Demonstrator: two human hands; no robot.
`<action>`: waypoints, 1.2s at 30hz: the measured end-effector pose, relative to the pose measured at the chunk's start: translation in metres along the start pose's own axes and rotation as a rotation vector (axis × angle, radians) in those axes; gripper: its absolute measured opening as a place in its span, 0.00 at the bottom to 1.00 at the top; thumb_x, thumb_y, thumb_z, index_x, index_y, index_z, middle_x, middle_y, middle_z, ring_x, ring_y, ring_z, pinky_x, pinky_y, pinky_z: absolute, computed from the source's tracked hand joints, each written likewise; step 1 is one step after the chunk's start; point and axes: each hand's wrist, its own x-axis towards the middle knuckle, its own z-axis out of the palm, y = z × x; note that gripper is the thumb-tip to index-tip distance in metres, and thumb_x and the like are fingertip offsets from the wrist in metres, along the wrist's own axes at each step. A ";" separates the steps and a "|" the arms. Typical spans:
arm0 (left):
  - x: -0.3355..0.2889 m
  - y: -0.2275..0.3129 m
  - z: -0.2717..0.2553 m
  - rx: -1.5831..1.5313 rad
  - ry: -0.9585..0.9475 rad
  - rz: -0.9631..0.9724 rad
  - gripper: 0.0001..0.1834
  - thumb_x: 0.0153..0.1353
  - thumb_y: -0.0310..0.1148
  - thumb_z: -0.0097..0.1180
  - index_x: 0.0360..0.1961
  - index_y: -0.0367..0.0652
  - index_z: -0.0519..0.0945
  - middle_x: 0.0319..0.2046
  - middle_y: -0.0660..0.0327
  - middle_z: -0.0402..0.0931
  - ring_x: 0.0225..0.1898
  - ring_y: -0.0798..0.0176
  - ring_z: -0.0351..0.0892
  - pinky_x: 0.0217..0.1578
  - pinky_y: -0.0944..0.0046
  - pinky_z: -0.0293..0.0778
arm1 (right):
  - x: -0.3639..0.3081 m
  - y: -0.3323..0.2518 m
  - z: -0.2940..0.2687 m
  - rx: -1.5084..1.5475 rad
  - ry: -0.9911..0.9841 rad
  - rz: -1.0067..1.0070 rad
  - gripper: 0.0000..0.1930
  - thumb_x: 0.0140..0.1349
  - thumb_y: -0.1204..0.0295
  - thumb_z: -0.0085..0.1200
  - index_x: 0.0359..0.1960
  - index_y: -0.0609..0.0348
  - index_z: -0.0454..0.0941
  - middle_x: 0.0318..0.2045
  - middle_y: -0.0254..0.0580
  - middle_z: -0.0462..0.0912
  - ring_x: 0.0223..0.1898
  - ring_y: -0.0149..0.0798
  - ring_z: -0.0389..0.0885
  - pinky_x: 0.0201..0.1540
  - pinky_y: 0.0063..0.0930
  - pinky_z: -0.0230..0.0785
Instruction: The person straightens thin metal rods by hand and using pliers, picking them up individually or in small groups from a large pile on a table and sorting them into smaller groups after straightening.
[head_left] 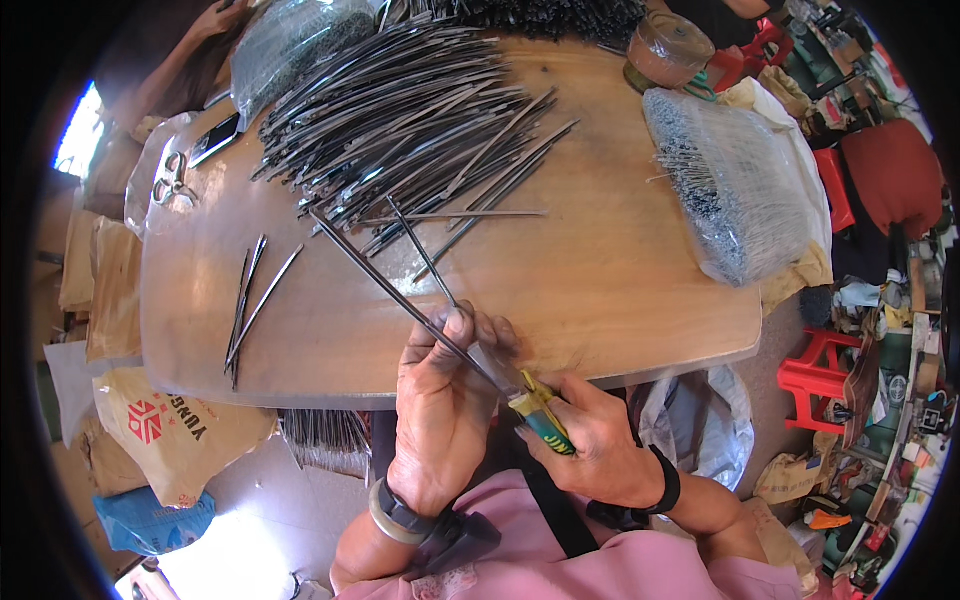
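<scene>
So the left hand has a long dark strip pinched between thumb and fingers, its far end poking out over the table toward the big heap of dark strips. A shorter strip sticks up from the same fingertips at a different angle, can't really tell which finger is gripping that one. The right hand is just beside it, fingers curled around a yellow-and-green handled tool with a flat metal head, and the near end of the long strip runs right up to that head. Whether they're actually touching, no idea from here, the fingers crowd it.

Both hands are at the table's near edge. Over on the left there's a few loose strips lying by themselves, then scissors and a phone farther up. On the right, a clear plastic bag stuffed with thin wiry pieces. Somebody else's arm is at the far left corner, and a red stool sits on the floor to the right.
</scene>
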 end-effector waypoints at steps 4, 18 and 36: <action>0.003 -0.010 0.004 -0.001 -0.003 -0.015 0.05 0.66 0.31 0.55 0.35 0.41 0.74 0.31 0.60 0.73 0.39 0.59 0.74 0.46 0.59 0.72 | -0.009 0.001 -0.010 0.026 -0.045 0.002 0.12 0.48 0.77 0.61 0.36 0.69 0.79 0.40 0.55 0.78 0.36 0.55 0.80 0.38 0.39 0.74; -0.026 0.147 -0.073 1.382 0.358 0.703 0.04 0.65 0.26 0.53 0.40 0.41 0.75 0.26 0.64 0.73 0.20 0.72 0.68 0.21 0.73 0.61 | 0.120 0.048 -0.153 -0.835 0.074 -0.442 0.11 0.45 0.78 0.59 0.33 0.65 0.78 0.34 0.47 0.72 0.37 0.49 0.76 0.36 0.39 0.71; 0.044 0.077 -0.004 2.067 -0.176 0.805 0.05 0.52 0.20 0.57 0.30 0.37 0.76 0.29 0.51 0.71 0.33 0.45 0.74 0.33 0.51 0.71 | 0.017 0.027 -0.137 0.091 0.670 -0.054 0.07 0.51 0.80 0.64 0.33 0.65 0.82 0.38 0.48 0.80 0.40 0.37 0.77 0.41 0.30 0.69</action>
